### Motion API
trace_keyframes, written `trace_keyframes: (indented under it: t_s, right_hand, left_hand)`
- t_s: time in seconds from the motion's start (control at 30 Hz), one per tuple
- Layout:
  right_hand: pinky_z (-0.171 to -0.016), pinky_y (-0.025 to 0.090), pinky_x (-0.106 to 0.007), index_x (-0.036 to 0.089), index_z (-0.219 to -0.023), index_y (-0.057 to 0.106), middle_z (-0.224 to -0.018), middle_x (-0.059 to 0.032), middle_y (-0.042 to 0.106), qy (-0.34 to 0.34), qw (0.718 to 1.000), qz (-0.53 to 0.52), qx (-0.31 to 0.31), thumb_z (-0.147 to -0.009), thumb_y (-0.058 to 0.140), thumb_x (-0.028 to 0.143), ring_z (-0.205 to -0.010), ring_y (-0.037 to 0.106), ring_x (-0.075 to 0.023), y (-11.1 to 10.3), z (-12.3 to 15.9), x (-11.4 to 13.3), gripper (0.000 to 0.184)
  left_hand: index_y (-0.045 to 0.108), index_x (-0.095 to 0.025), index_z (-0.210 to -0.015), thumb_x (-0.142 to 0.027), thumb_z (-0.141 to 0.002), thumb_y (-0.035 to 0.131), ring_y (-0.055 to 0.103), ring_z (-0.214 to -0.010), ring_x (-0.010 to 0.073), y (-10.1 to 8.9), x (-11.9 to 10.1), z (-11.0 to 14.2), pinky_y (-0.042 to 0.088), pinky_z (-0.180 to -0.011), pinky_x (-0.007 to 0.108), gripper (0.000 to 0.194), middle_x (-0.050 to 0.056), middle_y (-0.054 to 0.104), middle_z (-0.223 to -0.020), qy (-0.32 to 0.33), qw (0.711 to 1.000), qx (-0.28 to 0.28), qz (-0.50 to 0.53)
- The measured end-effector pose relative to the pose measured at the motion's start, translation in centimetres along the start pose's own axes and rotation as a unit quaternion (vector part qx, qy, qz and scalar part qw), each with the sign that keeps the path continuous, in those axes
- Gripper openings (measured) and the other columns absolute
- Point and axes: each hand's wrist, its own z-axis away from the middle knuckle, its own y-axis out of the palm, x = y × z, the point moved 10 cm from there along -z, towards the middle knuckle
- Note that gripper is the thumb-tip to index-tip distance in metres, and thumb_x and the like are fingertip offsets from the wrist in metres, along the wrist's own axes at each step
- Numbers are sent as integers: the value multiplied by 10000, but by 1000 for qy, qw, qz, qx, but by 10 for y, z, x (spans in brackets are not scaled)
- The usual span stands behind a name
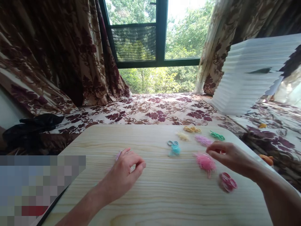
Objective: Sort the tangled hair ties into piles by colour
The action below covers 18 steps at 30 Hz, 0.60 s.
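My left hand is low over the wooden tabletop, fingers curled and thumb close to the index finger. A bit of lilac bands shows just past its knuckles; whatever lies under the fingers is hidden. On the right, my right hand is closed in a pinch between a lilac pile of bands and a bright pink pile of bands. Its fingertips hide what they may hold. Dark pink bands lie below that wrist. Turquoise bands rest between my hands.
Along the table's far right lie yellow bands, cream bands and green bands. The pale wooden table meets a flower-patterned ledge under the window. A tall white paper stack stands at right, a black bag at left.
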Motion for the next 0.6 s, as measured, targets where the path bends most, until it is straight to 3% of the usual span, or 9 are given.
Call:
trace_keyframes:
  t_s: [0.33, 0.6]
  right_hand:
    - [-631, 457, -292, 219, -636, 700, -732, -37, 718, -2, 1000, 25, 19, -744, 444, 324, -705, 649, -215, 6, 0, 1, 297]
    - [-561, 431, -275, 210, -608, 670, -650, -34, 685, -3, 998, 47, -30, -777, 444, 341, -619, 622, -196, -7, 2, 3, 311]
  left_hand:
    - [571, -201, -699, -285, -897, 407, 539, -683, 127, -4, 13, -3, 197, -1127, 461, 270, -47, 598, -661, -15, 1000, -10, -8]
    - [646, -202, -699, -307, -882, 430, 598, -794, 183, -19, 28, -6, 396, -961, 383, 302, 2, 683, -705, -29, 997, -60, -31]
